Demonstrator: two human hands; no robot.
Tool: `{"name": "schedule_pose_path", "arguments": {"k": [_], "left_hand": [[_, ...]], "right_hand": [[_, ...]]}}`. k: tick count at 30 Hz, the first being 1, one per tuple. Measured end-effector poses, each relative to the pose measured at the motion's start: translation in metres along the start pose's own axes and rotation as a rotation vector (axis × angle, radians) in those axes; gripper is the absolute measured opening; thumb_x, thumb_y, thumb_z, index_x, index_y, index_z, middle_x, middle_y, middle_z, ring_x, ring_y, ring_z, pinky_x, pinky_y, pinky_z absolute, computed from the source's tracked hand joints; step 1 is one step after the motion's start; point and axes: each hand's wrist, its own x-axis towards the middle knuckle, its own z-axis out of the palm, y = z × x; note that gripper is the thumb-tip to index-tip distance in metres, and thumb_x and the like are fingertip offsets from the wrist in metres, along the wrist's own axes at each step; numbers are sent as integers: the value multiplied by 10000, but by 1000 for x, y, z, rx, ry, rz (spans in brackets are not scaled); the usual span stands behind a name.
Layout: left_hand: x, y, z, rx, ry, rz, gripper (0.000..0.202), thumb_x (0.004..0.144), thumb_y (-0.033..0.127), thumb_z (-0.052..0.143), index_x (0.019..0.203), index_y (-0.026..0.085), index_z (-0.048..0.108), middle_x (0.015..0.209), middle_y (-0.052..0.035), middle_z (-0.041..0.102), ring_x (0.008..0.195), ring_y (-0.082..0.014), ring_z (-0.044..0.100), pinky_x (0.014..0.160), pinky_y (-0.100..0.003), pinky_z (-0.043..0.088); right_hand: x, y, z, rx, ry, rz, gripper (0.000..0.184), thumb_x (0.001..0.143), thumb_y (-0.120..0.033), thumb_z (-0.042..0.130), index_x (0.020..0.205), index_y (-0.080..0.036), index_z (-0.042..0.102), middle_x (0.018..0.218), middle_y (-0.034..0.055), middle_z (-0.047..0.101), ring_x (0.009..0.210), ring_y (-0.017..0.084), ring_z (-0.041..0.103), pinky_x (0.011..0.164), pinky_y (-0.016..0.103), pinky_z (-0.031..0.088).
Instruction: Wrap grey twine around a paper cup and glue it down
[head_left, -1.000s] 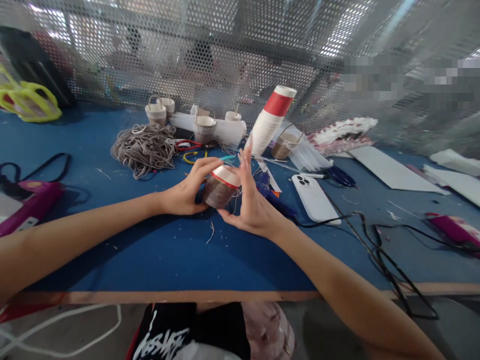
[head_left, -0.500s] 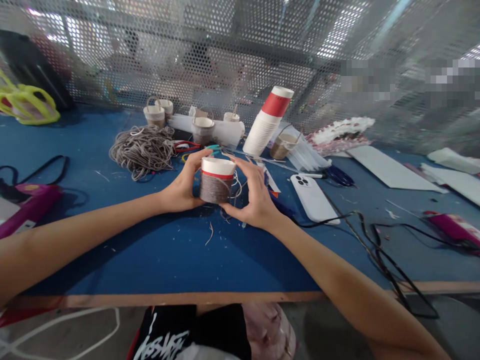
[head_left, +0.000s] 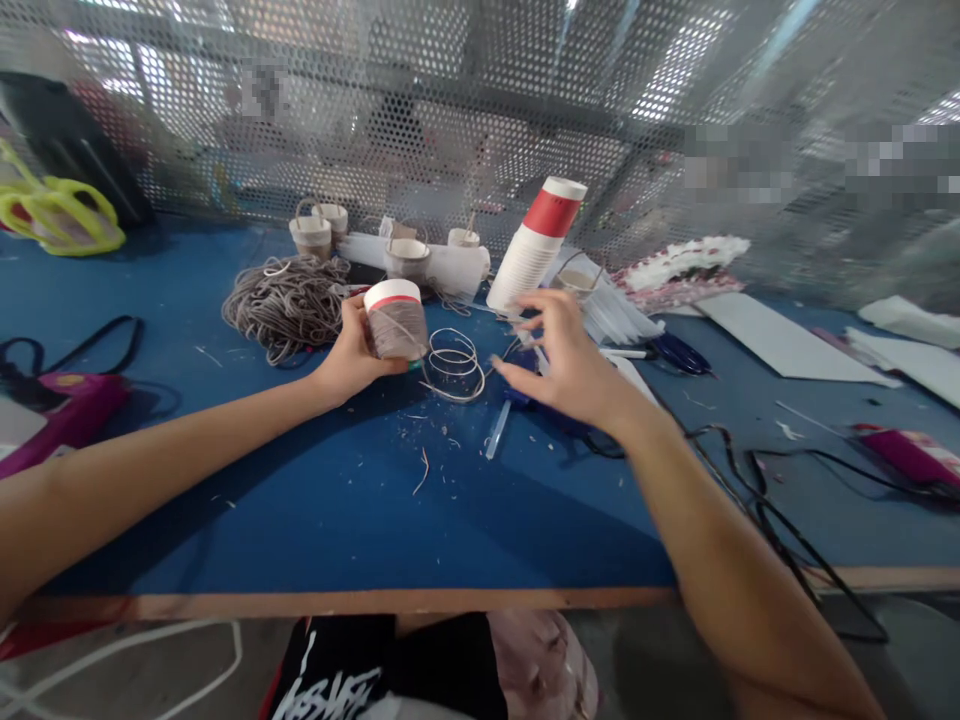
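My left hand (head_left: 354, 357) is closed round a paper cup (head_left: 397, 328), tilted, its side wrapped in grey-brown cord under a red band and a white rim. My right hand (head_left: 562, 360) is apart from the cup, fingers spread, with nothing visible in it. Between the hands a loose coil of thin pale cord (head_left: 455, 368) lies on the table. Below the right hand, a translucent glue stick (head_left: 498, 430) pokes out of a dark blue thing that the hand partly hides. Behind my left hand sits a heap of grey cord (head_left: 289, 308).
Several cord-wrapped cups (head_left: 310, 236) stand along the back by a leaning stack of paper cups (head_left: 527, 250). A magenta glue gun (head_left: 82, 400) is at left, another magenta tool (head_left: 907, 452) at right. Black cables (head_left: 757, 500) trail over the right front edge. A perforated metal screen (head_left: 450, 120) closes the back.
My right hand has let go of the cup and moved right, opening over the phone. The left hand has shifted the cup left and tilted it, uncovering the cord coil.
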Motion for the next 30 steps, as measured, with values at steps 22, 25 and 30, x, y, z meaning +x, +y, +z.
{"name": "schedule_pose_path", "arguments": {"k": [22,25,30], "left_hand": [[-3,10,2,109,-42,233,849,658,306,850,1300,312,295,1283,-91,495,1117,-237,619,896,-387,583],[-5,13,5,126,-59,289,803,676,279,829,1279,302,298,1224,-78,513,1033,-207,631,891,-381,574],[-7,12,8,151,-81,307,795,685,300,833,1281,288,307,1250,-84,489,1007,-196,619,834,-351,570]], "right_hand": [[4,-3,-21,273,27,455,143,755,-348,596,703,-216,581,596,40,603,569,209,608,579,371,514],[0,-17,-14,770,148,448,207,727,-422,612,688,-219,599,417,-28,490,353,154,491,383,323,443],[-8,-34,4,1105,4,378,349,740,-544,652,691,-199,633,353,-63,458,237,110,392,237,266,321]]}}
